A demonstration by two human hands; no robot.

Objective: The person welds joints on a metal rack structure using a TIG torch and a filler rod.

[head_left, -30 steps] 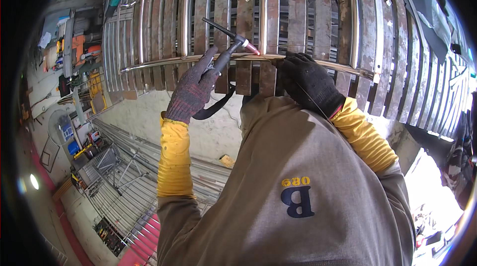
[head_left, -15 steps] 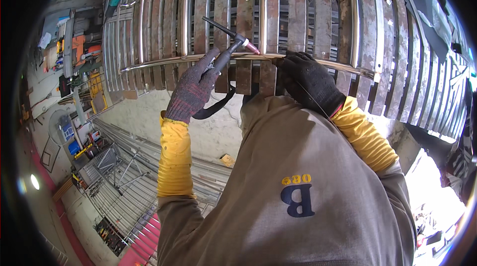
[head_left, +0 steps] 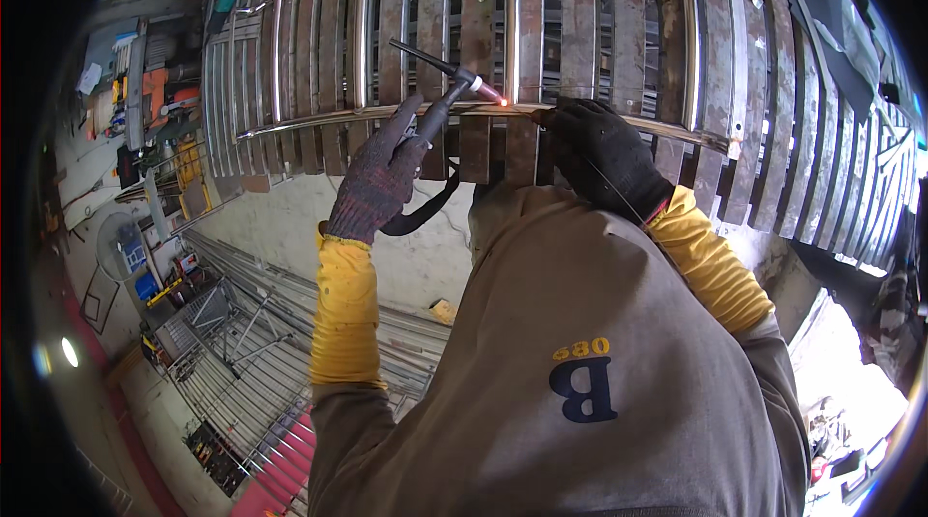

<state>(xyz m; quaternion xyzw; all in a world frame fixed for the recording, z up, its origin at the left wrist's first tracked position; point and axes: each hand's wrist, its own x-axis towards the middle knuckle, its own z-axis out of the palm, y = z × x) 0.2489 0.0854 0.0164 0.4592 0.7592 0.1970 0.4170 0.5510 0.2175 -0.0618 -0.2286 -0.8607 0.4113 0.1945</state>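
My left hand (head_left: 379, 174), in a dark knitted glove, is closed round the handle of a TIG welding torch (head_left: 450, 100). The torch's pinkish nozzle points right and down at a joint of the shiny metal tube frame (head_left: 319, 118), where a small bright glow shows. My right hand (head_left: 607, 157), in a black glove, rests by the front tube just right of the glow. Its fingers are closed on a thin filler rod (head_left: 615, 190), whose back end trails over the glove toward my forearm. The rod's front end is hard to make out near the joint.
The frame lies on a bench of spaced metal slats (head_left: 580, 24). A black torch cable (head_left: 425, 215) hangs below my left hand. Long metal tubes (head_left: 261, 324) lie at the lower left, near a fan (head_left: 118, 244). Tools (head_left: 155, 92) crowd the far left.
A bright glow has appeared at the torch tip on the joint. The torch and my left hand have shifted very slightly; my right hand stays nearly in place.
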